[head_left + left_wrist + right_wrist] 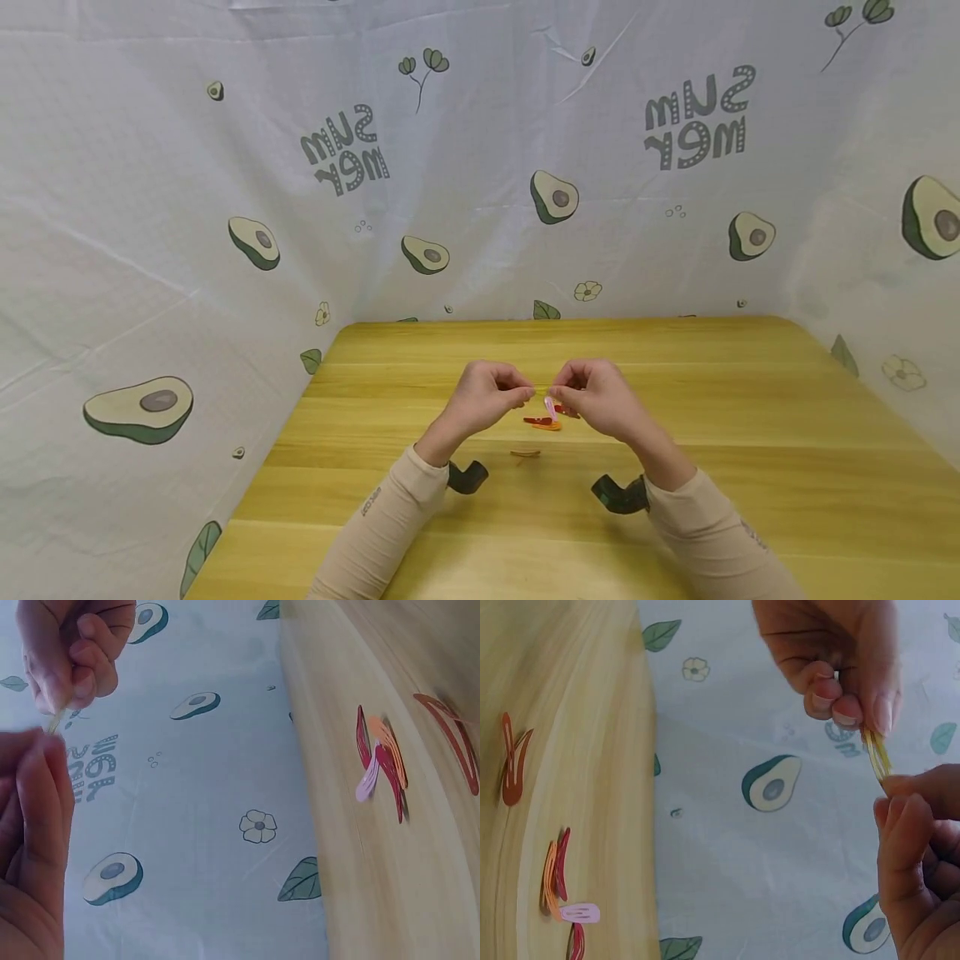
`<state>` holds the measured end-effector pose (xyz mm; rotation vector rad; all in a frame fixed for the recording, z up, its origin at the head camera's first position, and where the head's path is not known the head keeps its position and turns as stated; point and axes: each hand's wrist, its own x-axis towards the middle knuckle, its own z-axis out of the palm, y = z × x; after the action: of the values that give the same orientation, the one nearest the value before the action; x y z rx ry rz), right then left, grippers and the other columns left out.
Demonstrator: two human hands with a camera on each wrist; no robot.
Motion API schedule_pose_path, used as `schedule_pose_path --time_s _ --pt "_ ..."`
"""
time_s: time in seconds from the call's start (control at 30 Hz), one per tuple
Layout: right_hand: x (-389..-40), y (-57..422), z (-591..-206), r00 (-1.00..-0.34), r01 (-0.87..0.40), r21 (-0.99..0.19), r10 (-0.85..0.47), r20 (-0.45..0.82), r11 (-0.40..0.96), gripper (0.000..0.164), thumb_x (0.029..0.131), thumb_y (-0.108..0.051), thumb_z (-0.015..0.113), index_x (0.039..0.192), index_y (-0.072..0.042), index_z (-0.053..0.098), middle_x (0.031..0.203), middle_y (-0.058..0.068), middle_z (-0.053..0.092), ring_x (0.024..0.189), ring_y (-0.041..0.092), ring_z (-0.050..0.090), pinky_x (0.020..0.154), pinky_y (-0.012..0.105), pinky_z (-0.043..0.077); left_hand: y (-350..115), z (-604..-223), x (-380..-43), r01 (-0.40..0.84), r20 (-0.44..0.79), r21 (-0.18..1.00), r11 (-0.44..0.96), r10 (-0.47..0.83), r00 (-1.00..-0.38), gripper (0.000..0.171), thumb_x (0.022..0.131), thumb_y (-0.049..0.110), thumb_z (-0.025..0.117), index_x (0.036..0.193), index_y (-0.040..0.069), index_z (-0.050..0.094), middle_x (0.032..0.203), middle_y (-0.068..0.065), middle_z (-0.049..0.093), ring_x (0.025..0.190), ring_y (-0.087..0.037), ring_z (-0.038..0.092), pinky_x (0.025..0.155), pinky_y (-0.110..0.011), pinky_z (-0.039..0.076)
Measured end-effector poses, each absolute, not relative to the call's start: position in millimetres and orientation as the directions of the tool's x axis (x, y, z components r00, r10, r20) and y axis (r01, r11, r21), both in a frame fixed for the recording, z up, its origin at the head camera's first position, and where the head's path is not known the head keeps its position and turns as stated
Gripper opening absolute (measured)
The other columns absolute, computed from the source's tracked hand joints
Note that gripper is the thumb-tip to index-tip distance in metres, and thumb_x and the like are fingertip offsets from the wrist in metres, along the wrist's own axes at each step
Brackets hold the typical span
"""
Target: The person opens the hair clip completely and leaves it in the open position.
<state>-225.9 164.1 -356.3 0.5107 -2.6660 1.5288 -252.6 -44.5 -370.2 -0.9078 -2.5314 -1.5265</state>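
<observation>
Fingers of my left hand [487, 398] and right hand [598, 398] pinch opposite ends of the yellow clip [877, 759], mid-frame in the head view, above the counter [750, 392]. Judged step: two-handed clip handling. Next move likely calls for even, gentle pressure.

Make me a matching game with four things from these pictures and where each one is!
1. yellow clip
2. pink clip
3. brown clip
4. avocados

A. lying by itself on the table
B. printed on the cloth
C. pinched by the left hand and right hand
D. bunched with red clips on the table

Pairs: 1-C, 2-D, 3-A, 4-B
</observation>
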Motion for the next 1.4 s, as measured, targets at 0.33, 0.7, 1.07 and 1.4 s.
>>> schedule_pose_path --time_s 0.33,0.7,1.07,1.4 --pt "-225.4 166.4 -353.6 -0.934 -0.347 -0.801 -0.262 0.244 0.489 0.008 0.093 -0.005 0.068 0.086 0.000 0.067 0.072 0.009 0.063 0.057 0.020 0.054 0.052 0.027 0.046 -41.6 -365.5 -248.3 0.584 0.420 0.734 0.348 0.443 -0.792 0.009 0.091 0.006 0.072 0.087 0.003 0.078 0.078 -0.011 0.075 0.062 -0.004 0.062 0.058 -0.018 0.051" --pt "-224.9 166.4 -353.6 -0.940 -0.335 -0.807 -0.237 0.247 0.486 0.009 0.093 -0.005 0.069 0.085 -0.002 0.068 0.075 0.007 0.063 0.062 0.016 0.057 0.056 0.030 0.051 -41.5 -366.7 -249.2 0.605 0.453 0.721 0.339 0.430 -0.781 0.009 0.091 0.007 0.072 0.089 0.002 0.079 0.080 -0.010 0.076 0.069 -0.027 0.071 0.059 -0.018 0.051" --pt "-223.1 166.2 -353.0 -0.921 -0.387 -0.819 -0.229 0.317 0.424 0.008 0.092 -0.004 0.070 0.085 -0.001 0.070 0.078 0.011 0.065 0.063 0.014 0.057 0.058 0.027 0.050 -43.1 -365.1 -248.1 0.635 0.497 0.705 0.314 0.420 -0.759 0.009 0.091 0.006 0.073 0.091 0.000 0.079 0.084 -0.010 0.077 0.065 -0.019 0.068 0.057 -0.017 0.050" --pt "-223.0 173.5 -348.4 -0.906 -0.400 -0.845 -0.290 0.308 0.355 0.007 0.092 -0.003 0.069 0.088 0.003 0.072 0.081 0.011 0.065 0.068 0.019 0.059 0.062 0.026 0.052 -46.0 -364.4 -248.7 0.703 0.560 0.657 0.273 0.448 -0.697 0.007 0.090 0.006 0.073 0.091 0.002 0.079 0.085 -0.011 0.077 0.063 -0.005 0.065 0.059 -0.018 0.053"
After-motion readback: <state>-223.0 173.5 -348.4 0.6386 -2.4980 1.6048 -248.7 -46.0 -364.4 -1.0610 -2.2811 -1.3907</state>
